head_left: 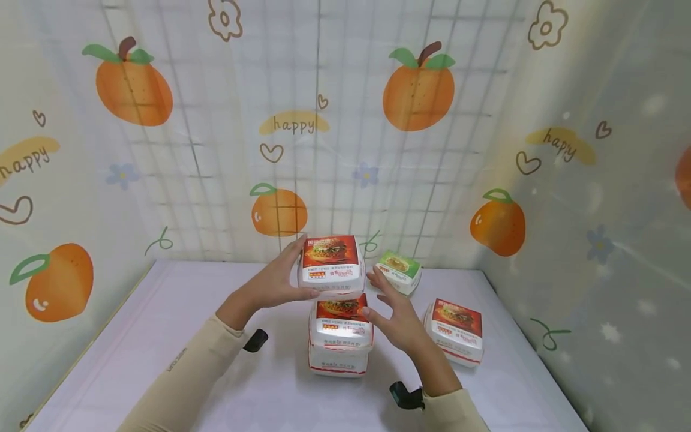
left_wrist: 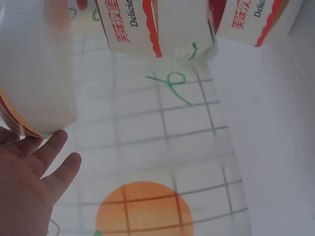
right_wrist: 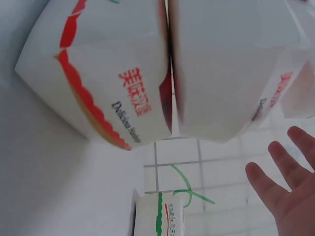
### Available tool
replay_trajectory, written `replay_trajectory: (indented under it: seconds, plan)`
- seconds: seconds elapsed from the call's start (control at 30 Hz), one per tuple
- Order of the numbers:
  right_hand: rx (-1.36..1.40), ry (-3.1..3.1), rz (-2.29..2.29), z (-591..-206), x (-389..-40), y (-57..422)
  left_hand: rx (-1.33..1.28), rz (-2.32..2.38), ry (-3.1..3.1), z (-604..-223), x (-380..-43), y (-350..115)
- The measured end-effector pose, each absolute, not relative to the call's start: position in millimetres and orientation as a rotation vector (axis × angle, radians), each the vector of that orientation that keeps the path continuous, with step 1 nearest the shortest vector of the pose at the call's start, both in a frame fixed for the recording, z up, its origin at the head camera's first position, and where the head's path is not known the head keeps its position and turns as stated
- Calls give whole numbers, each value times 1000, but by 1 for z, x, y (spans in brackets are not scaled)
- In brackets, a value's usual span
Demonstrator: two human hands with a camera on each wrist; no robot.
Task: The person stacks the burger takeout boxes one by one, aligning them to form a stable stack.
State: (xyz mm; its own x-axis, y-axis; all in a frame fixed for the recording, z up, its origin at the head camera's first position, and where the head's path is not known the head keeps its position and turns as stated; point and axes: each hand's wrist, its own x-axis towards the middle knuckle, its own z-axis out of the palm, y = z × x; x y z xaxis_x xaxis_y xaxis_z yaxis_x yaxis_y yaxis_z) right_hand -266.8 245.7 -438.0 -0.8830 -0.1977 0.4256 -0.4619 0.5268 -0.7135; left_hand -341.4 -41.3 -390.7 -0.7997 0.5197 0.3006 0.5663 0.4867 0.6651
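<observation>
head view: two bare hands at work among burger boxes on a pale table [head_left: 281, 384]. the left hand [head_left: 272, 282] is partly closed about the held box [head_left: 330, 267], thumb at the near face and fingers round the left side; this white carton, with a burger picture on its red top panel, is above the stack. the stack comprises an upper box [head_left: 341, 327] of the same print resting on a lower box [head_left: 339, 363]. the right hand [head_left: 396, 315] is spread, fingers extended and well parted, with nothing in its grasp; its thumb tip lies beside the upper box, and whether the two touch cannot be told. beyond the right hand stands a smaller green-topped box [head_left: 396, 272]; to the right of the same hand, a further red-topped box [head_left: 456, 332] rests alone on the table.

left wrist view: fingertips against the side of the held box; a gap separates it from the upper box.

right wrist view: red scalloped edging and lettering on the lower box; fingers of the right hand apart from the cartons.

background: a hanging sheet [head_left: 216, 90] printed with oranges, hearts and the word "happy".
</observation>
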Motion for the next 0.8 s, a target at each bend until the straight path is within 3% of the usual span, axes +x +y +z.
replay_trajectory:
  seconds: [0.8]
  plan:
    - [477, -2398, 1279, -440, -265, 238, -1068, -1198, -2575, -398, -332, -30]
